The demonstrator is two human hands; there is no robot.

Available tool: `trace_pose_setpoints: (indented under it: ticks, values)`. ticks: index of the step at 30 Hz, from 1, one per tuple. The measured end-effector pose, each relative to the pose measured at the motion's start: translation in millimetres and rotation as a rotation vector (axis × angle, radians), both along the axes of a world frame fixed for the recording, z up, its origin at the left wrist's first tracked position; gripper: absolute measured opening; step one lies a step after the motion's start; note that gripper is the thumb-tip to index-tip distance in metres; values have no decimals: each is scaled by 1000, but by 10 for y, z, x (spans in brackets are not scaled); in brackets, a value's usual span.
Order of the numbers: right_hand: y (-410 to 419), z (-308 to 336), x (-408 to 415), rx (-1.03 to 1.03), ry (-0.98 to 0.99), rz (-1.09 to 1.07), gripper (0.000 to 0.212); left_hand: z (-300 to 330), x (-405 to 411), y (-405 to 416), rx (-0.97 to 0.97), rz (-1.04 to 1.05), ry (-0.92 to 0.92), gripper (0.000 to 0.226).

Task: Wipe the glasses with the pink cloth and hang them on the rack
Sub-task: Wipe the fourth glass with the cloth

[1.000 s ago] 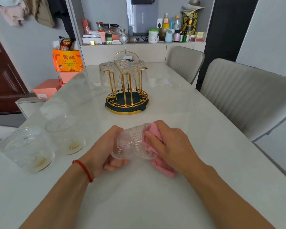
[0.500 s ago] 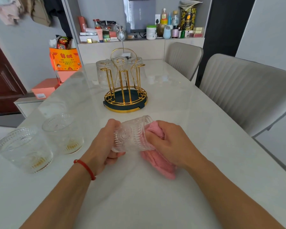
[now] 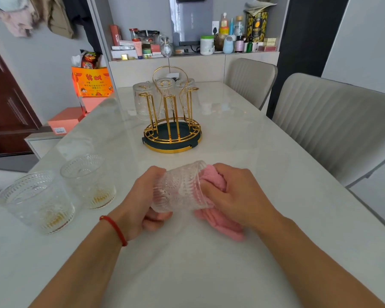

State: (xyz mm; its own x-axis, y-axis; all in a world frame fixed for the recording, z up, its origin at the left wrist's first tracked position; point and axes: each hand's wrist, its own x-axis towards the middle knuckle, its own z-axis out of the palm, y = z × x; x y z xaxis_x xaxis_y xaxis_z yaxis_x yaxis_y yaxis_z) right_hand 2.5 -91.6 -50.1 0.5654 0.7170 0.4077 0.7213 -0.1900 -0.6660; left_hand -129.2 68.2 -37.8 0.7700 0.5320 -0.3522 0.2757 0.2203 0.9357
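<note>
Glass (image 3: 181,187) and pink cloth (image 3: 218,221) held above white table (image 3: 231,274).

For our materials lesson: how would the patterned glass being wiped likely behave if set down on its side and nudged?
The glass looks round-walled, so on its side it would probably roll across the smooth table. Its ribbed surface likely aids grip. Being clear, rigid glass, it seems breakable if it falls.

Orange paper bag (image 3: 92,81) with red Chinese characters, too blurred to read
</note>
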Motion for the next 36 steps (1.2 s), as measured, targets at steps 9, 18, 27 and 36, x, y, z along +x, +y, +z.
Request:
trace_pose_setpoints:
  ticks: [9,18,27,36]
  values:
    - [74,-19,-73,31,257,-63,35,-71,101,-65,62,193,-119,48]
    - [-36,50,6,124,-170,-112,45,-28,15,-108,80,-16,-90,56]
    - [-90,71,23,-72,-496,-30,56,53,-82,-19,137,-165,108,50]
    - [-2,-1,-8,35,-104,-91,44,-1,17,-45,115,1,-7,51]
